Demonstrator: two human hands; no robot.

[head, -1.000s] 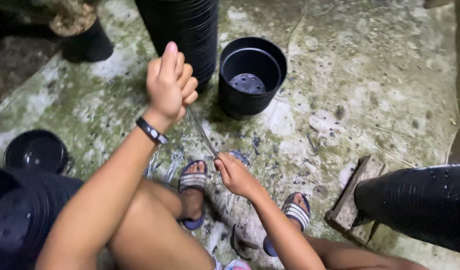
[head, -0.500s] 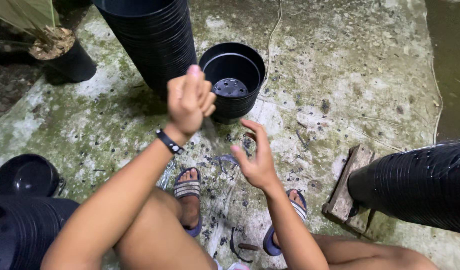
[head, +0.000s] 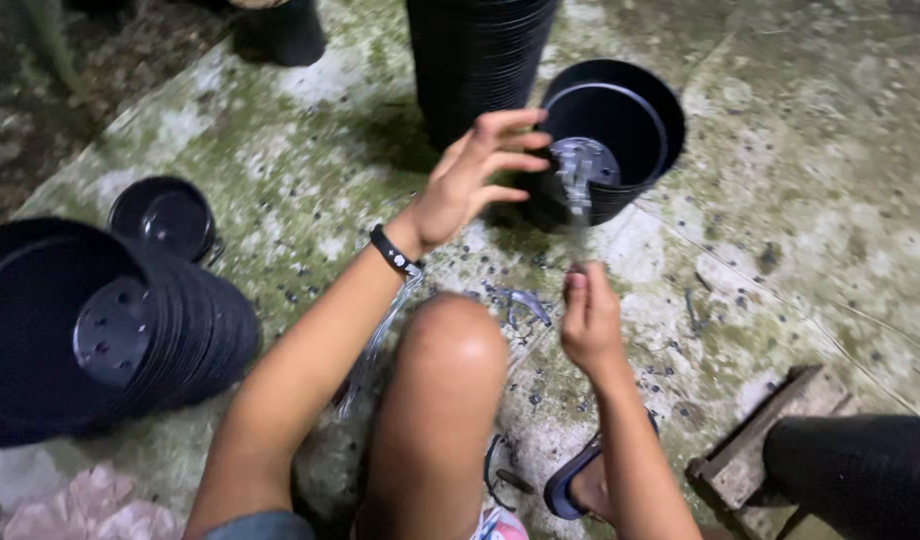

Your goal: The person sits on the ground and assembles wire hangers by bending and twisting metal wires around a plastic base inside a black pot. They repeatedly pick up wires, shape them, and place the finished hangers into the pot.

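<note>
Wire point(head: 578, 205) — a thin metal strip, blurred — rises from the right hand point(head: 588, 322), whose fingers pinch its lower end, to the drain holes of the black pot point(head: 620, 120) lying on its side beyond the knee. The left hand point(head: 470, 180) hovers open just left of that pot, fingers spread, holding nothing. With one hand steadying it, the wire could bend or skid off the hole; unbraced, the pot might roll toward the tall pot stack point(head: 480, 60) beside it.
</note>
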